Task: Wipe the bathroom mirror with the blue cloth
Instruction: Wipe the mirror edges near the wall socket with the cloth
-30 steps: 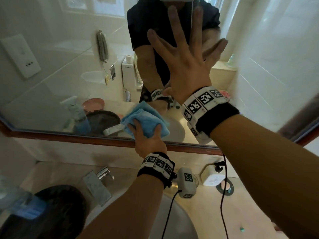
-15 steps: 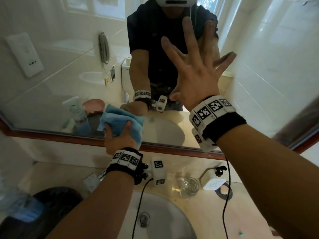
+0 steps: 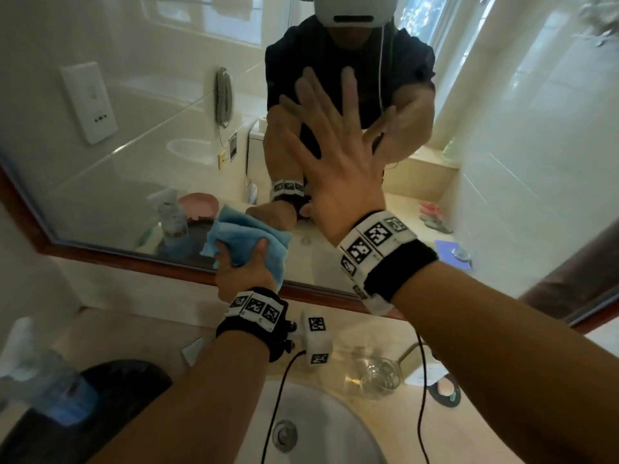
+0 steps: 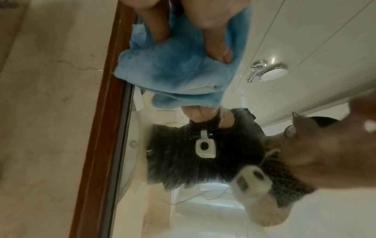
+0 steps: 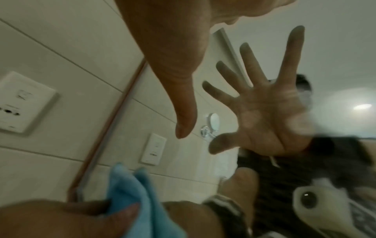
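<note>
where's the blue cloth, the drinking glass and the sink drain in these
blue cloth (image 3: pixel 246 234), head view, on the bunched fabric above the fingers.
drinking glass (image 3: pixel 380 376), head view, on its clear side wall.
sink drain (image 3: pixel 284 436), head view, on the round metal stopper in the basin.

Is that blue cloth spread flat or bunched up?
Bunched: the blue cloth shows thick folds, gripped by the left hand.
</note>
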Demonstrator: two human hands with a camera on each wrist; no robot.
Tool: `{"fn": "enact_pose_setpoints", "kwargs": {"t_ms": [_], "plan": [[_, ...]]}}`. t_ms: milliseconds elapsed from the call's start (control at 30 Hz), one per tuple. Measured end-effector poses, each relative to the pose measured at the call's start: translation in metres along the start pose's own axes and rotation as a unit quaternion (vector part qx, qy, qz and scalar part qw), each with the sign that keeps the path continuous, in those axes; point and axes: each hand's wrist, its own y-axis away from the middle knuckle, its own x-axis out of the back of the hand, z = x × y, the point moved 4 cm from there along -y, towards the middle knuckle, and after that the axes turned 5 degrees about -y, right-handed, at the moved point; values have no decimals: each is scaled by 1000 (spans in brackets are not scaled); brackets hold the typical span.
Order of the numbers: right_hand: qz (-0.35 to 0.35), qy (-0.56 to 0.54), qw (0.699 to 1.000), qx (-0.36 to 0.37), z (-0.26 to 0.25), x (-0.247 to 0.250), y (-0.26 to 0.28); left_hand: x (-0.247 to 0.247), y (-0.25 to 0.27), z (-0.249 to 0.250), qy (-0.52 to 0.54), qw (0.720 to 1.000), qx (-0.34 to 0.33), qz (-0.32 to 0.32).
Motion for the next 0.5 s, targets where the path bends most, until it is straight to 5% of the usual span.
{"fn": "enact_pose_setpoints", "kwargs": {"t_ms": [133, 233, 333, 500], "plan": [[-25, -24, 998, 57, -39, -23, -47, 2, 4, 5, 4, 1000, -11, -24], [-79, -131, 973, 172, -50, -41, -69, 3, 4, 6, 7, 999, -8, -34], [-63, 64, 994, 65, -45, -49, -59, 4, 4, 5, 5, 999, -4, -31], [-47, 107, 991, 64, -49, -43, -56, 4, 3, 4, 35, 999, 16, -32]]}}
